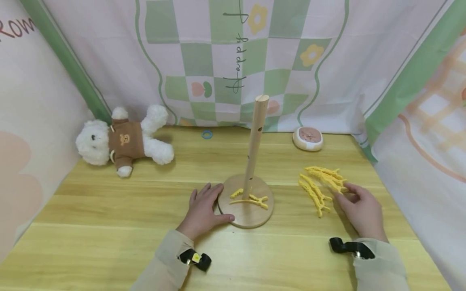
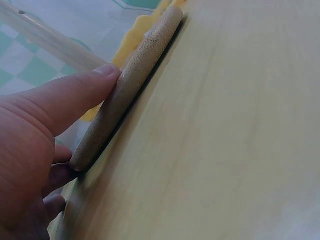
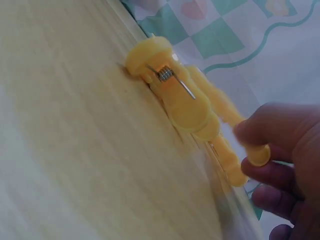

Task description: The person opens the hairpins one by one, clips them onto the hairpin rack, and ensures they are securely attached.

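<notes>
Wood-grain tabletop [image 1: 120, 230]: your left hand [image 1: 202, 212] grips the left rim of one round base [image 1: 251, 220], lower centre; one post [image 1: 256, 137] stands on it, yellow pieces [image 1: 255, 201] at its foot, count unclear. Right of centre, your right hand, the nearer, [image 1: 364, 210] pinches one yellow clip [image 3: 220, 100] by its end, long axis running up-left from the fingertips; more clips [image 1: 314, 193] beside, overlapping, uncountable. Farther: one plush [image 1: 125, 139] left, one ring [image 1: 207, 134], one device [image 1: 308, 138] right.

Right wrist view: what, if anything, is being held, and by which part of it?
The right hand pinches a long yellow plastic piece near its rounded end.
</notes>
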`<act>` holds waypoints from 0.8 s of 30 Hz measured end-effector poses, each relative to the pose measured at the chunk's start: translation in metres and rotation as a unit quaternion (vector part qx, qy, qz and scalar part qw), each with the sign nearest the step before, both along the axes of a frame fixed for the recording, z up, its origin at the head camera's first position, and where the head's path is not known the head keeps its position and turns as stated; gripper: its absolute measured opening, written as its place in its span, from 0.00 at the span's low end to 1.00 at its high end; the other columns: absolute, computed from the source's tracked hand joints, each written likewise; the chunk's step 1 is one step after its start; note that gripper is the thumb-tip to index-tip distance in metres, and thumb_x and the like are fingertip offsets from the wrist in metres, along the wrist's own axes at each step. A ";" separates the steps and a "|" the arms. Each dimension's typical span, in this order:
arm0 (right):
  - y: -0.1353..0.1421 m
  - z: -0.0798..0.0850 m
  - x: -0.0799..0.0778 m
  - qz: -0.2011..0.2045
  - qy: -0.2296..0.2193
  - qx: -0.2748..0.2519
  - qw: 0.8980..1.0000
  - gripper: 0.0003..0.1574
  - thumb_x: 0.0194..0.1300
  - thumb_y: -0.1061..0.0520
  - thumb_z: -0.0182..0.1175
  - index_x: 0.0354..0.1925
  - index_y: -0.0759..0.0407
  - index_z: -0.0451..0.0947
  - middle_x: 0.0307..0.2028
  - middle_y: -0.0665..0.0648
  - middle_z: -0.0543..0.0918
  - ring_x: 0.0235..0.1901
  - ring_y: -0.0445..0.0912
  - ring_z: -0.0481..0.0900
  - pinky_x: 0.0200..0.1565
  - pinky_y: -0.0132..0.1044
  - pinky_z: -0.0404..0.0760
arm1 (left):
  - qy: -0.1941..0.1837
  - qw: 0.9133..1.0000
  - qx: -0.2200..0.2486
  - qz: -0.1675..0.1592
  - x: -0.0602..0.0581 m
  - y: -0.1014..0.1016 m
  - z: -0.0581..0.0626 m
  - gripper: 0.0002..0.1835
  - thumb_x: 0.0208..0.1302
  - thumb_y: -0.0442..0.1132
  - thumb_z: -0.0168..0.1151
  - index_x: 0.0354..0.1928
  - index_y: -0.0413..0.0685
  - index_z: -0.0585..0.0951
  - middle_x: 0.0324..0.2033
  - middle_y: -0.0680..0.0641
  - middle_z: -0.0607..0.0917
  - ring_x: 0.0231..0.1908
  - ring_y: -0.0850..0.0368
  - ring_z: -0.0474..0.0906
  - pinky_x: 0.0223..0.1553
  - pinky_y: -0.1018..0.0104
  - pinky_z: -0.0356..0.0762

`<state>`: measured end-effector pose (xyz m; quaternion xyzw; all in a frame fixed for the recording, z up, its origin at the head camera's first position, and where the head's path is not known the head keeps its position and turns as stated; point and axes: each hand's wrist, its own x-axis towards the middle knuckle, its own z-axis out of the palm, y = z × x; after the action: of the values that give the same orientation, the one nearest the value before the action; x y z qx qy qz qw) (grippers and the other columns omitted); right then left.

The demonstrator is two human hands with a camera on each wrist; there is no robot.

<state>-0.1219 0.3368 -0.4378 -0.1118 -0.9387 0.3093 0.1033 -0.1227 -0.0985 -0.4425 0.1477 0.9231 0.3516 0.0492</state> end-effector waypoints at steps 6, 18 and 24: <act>-0.010 0.006 0.002 0.019 0.079 -0.007 0.997 0.31 0.67 0.47 0.67 0.61 0.64 0.78 0.41 0.63 0.82 0.32 0.29 0.69 0.31 0.24 0.69 | -0.004 1.000 0.004 0.002 0.000 0.000 0.000 0.54 0.50 0.61 0.77 0.75 0.47 0.64 0.73 0.46 0.66 0.76 0.42 0.49 0.74 0.38 0.30; -0.039 0.009 0.003 0.119 0.119 -0.018 0.986 0.24 0.67 0.55 0.68 0.58 0.63 0.80 0.35 0.54 0.77 0.27 0.39 0.69 0.22 0.27 0.69 | -0.004 1.000 0.001 0.000 0.000 0.000 0.000 0.54 0.50 0.61 0.77 0.75 0.47 0.64 0.73 0.45 0.66 0.76 0.42 0.49 0.74 0.38 0.30; -0.055 0.011 0.004 0.163 0.116 -0.021 0.979 0.19 0.66 0.57 0.68 0.54 0.61 0.82 0.30 0.52 0.74 0.25 0.41 0.69 0.23 0.29 0.70 | -0.002 1.000 0.002 0.001 0.001 0.000 0.000 0.54 0.50 0.60 0.77 0.75 0.47 0.64 0.73 0.45 0.67 0.76 0.41 0.49 0.74 0.38 0.31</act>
<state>-0.1183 0.2820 -0.4266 0.0777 -0.9192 0.3523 0.1577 -0.1220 -0.0985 -0.4422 0.1461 0.9226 0.3536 0.0503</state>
